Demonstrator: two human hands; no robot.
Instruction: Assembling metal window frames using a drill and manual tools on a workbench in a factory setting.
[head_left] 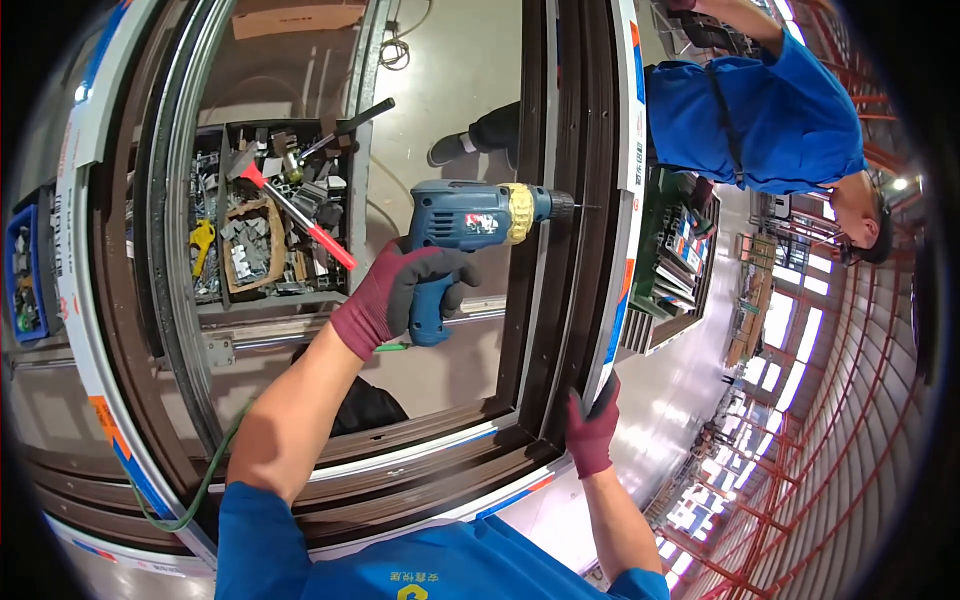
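Head view: left hand (pixel 392 295) holds blue drill (pixel 470 225) level, bit pointing right into brown frame (pixel 570 300).

drill bit (pixel 583 207) tip hidden, bin (pixel 22 268) cut off

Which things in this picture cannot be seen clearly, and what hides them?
Head view:
- Drill grip: covered by the left hand.
- Bit tip: too thin to tell whether it enters the frame.
- Right hand fingertips: behind the frame edge.
- Parts in the tray: too small and jumbled to name.
- Co-worker: hands cut off by the top edge.
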